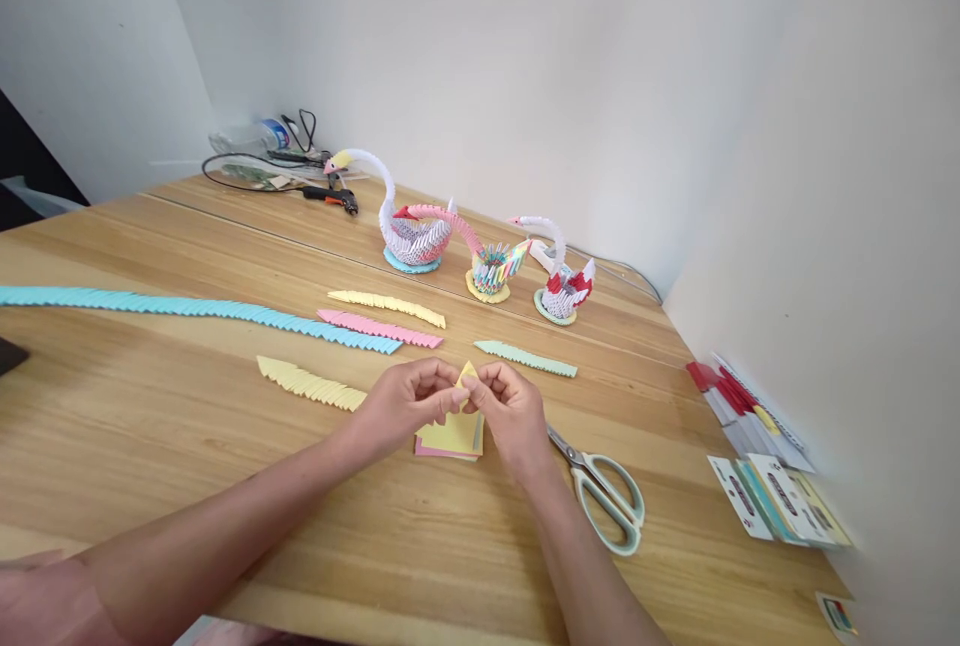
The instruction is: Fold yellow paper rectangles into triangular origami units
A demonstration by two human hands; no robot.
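Observation:
Between my two hands is a small piece of folded yellow paper [468, 372] with a pointed top. My left hand [417, 398] pinches its left side, and my right hand [510, 411] pinches the right side with the thumb in front. Just below them on the table lies a stack of square paper sheets [448, 438], yellow on top with pink showing beneath. Scissors [606, 496] with pale green handles rest to the right of my right hand. A chain of folded yellow pieces [307, 382] runs partly behind my left hand.
Farther back lie blue [202, 308], pink [381, 328], yellow [390, 304] and green [529, 358] paper chains. Three paper swans [418, 236] stand near the wall. A glue gun [330, 196] and a plastic bottle [251, 136] are at back left; paper packs [780, 498] lie at right.

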